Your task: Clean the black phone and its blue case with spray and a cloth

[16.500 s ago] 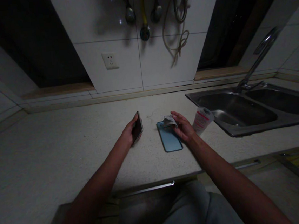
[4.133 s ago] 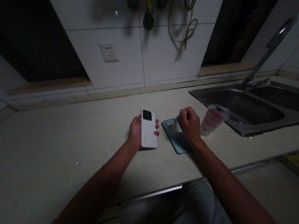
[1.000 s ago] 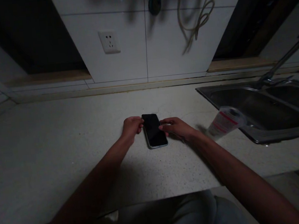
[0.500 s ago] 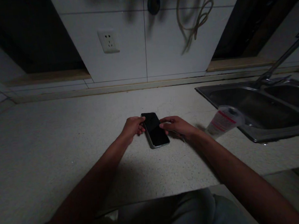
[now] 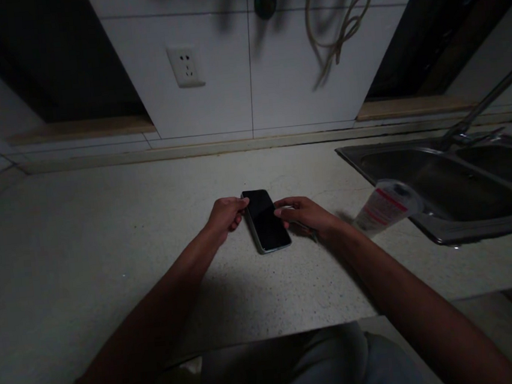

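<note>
A smartphone (image 5: 268,224) with a dark screen and a pale edge lies face up on the speckled countertop (image 5: 146,269). My left hand (image 5: 226,214) is closed at its upper left edge, thumb on the rim and the other fingers curled. On the opposite side, my right hand (image 5: 304,216) pinches the right edge between thumb and fingers. Something thin shows beneath the right palm, too dark to make out. Right of that wrist, a clear plastic cup (image 5: 386,206) with red print lies tilted near the sink.
A steel double sink (image 5: 446,237) with a faucet (image 5: 478,104) occupies the right side. On the tiled wall behind are a power socket (image 5: 186,67) and a hanging looped cord (image 5: 341,39). The counter's front edge runs just before my lap.
The view has shifted slightly. A lighter reflection on the phone's screen has gone, leaving it evenly dark. Both hands stay at the phone's edges in nearly the same pose.
</note>
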Motion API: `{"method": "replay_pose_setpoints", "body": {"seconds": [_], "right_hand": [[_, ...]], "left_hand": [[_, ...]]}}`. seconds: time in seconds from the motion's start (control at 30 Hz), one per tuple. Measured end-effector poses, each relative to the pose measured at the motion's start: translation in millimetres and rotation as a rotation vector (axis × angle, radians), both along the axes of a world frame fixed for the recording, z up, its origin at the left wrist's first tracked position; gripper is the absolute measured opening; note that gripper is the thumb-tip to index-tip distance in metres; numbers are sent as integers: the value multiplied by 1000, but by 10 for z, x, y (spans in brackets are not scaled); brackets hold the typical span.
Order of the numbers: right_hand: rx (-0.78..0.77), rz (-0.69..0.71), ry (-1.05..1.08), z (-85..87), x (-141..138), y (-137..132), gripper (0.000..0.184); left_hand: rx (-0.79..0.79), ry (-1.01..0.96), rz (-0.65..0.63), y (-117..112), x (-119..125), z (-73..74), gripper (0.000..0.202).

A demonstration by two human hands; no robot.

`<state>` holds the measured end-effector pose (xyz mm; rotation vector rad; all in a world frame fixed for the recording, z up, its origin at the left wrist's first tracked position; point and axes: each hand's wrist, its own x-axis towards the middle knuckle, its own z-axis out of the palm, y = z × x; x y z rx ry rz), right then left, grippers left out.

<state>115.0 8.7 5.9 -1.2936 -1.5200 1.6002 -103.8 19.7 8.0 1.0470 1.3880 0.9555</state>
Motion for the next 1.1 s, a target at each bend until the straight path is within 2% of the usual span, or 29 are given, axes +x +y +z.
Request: {"method": "replay_pose_setpoints", "body": {"seconds": [0.5,0.67,0.9,1.1], "right_hand": [[-11,7,29,-8,-1,0,30],[-10,-10,8,2,-4,2,27],[-20,-20,22,4,-8,-4,29],[-21,6,43,13,-5,-10,28]], "left_hand": [[46,4,-52,31,-47,-81,31],[42,3,-69,21,-34,-54,31],[-66,-85,-161,53,-61,-19,26],[-104,-131,-155,80,-38,-16,14]]}}
